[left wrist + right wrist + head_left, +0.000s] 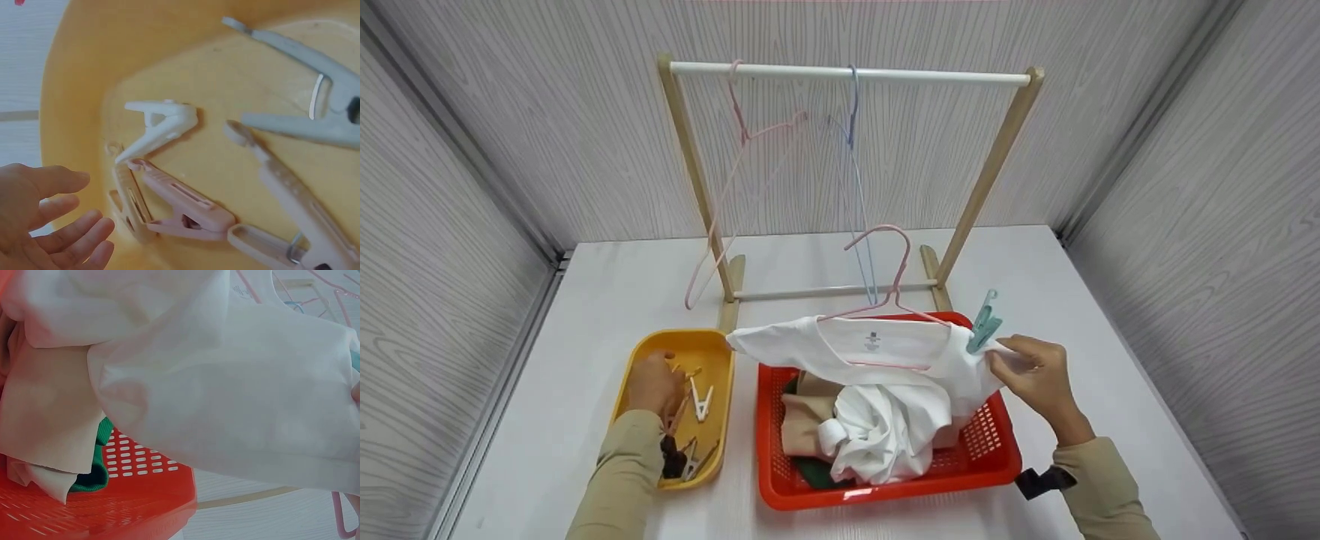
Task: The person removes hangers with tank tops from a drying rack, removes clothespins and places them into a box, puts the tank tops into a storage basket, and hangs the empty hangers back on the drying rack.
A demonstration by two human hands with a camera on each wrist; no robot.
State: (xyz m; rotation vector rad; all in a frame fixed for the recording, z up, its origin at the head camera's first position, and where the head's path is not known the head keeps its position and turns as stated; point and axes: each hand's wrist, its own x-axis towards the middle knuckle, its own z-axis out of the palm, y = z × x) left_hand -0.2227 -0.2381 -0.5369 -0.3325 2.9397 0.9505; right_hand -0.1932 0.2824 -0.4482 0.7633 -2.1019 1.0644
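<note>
A white T-shirt [877, 352] is draped on a pink hanger [901, 277] over the red basket [771, 450]. One teal clothespin [984, 330] is clipped at its right shoulder. Beside that clothespin, my right hand [1042, 375] pinches the shirt's sleeve between thumb and fingers. My left hand [651, 384] is inside the yellow tray [720, 360]. In the left wrist view its fingers are loosely spread with nothing in them, close to a small beige clothespin [130, 202]. A white clothespin [169, 126], a pink clothespin [188, 205] and larger ones lie around it.
Behind the basket stands a wooden rack with a white rail [937, 76]. From it hang another pink hanger [739, 120] and a blue hanger [853, 112]. Beige cloth [806, 424] and green cloth [93, 472] lie in the basket. Wood-grain walls enclose the table.
</note>
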